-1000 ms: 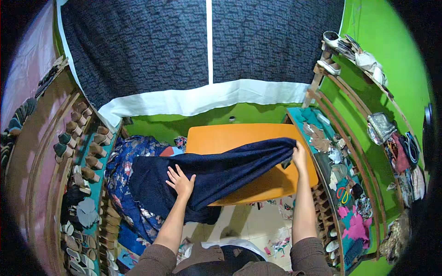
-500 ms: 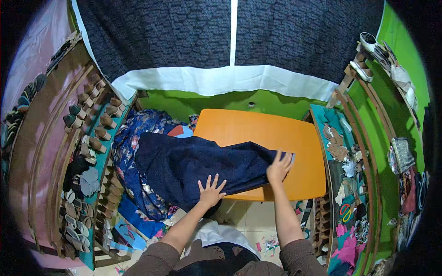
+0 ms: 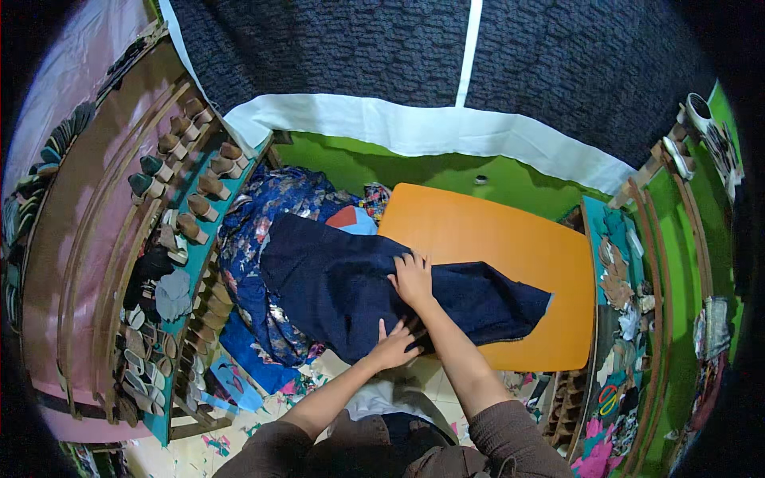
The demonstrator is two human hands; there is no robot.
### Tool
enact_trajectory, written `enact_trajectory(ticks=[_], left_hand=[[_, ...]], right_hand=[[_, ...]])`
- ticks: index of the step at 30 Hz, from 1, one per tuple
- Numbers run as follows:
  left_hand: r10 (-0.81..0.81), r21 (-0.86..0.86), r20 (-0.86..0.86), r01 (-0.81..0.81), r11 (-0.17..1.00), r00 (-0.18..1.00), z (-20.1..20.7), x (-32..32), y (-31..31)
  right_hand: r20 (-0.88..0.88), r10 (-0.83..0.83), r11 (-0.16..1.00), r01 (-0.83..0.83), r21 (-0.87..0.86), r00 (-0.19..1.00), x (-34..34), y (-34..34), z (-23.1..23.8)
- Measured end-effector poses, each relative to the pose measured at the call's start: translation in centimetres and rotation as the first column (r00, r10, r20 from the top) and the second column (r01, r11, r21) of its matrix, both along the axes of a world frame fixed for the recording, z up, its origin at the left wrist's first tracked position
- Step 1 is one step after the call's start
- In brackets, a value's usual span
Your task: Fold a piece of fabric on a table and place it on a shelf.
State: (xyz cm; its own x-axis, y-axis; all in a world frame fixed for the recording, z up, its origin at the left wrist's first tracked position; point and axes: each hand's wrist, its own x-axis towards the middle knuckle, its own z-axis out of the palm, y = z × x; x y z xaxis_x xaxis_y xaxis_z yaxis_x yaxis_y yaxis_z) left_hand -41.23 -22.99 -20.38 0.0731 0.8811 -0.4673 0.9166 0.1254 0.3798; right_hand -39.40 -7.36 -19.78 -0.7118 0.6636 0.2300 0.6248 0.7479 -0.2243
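Note:
A length of dark navy cloth (image 3: 335, 275) stretches over the orange table (image 3: 486, 227), its left part lying toward a heap of blue flowered fabric (image 3: 267, 215). My left hand (image 3: 396, 346) rests at the near edge of the navy cloth, fingers spread. Farther up on the same cloth, my right hand (image 3: 414, 280) presses down with its fingers stretched toward the far side. The cloth's narrow right end reaches almost to the table's right portion and shows creases. Neither hand grips anything that I can see.
A rack of wooden shoe lasts and shoes (image 3: 191, 227) stands at left. Another shelf on the right holds fabric scraps (image 3: 613, 271) and scissors with red, yellow and green handles (image 3: 608, 400). Scraps litter the tiled floor. Dark curtains (image 3: 335, 56) hang behind.
My right hand has moved left, from the cloth's right end to its middle. My left hand has shifted slightly along the near edge. The whole view has turned a little.

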Motion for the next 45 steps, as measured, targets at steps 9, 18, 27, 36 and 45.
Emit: enact_trajectory(ticks=[9, 18, 27, 36, 45], left_hand=[[0.861, 0.694, 0.07, -0.644, 0.321, 0.504, -2.4, -11.4, -0.6], [0.733, 0.759, 0.123, -0.539, 0.365, 0.669, 0.8, -8.3, -2.7], [0.536, 0.82, 0.13, -0.395, 0.415, 0.834, 3.7, 9.2, -12.5], [0.21, 0.835, 0.412, -0.46, 0.303, 0.887, 11.0, 17.2, -11.9], [0.11, 0.044, 0.791, -0.236, 0.971, 0.601, 10.9, 23.8, -4.5]], right_hand=[[-0.188, 0.03, 0.999, -0.032, -0.007, 0.982, 1.3, 0.2, 2.6], [-0.319, 0.099, 0.994, -0.082, 0.066, 0.943, 10.5, -4.4, 7.7], [-0.551, 0.087, 0.958, 0.082, 0.275, 0.83, 22.8, -8.3, 10.2], [-0.451, 0.085, 0.944, 0.074, 0.322, 0.888, 37.8, -11.7, 12.8], [-0.481, 0.168, 0.915, 0.045, 0.401, 0.861, 44.3, -16.2, 12.7]])
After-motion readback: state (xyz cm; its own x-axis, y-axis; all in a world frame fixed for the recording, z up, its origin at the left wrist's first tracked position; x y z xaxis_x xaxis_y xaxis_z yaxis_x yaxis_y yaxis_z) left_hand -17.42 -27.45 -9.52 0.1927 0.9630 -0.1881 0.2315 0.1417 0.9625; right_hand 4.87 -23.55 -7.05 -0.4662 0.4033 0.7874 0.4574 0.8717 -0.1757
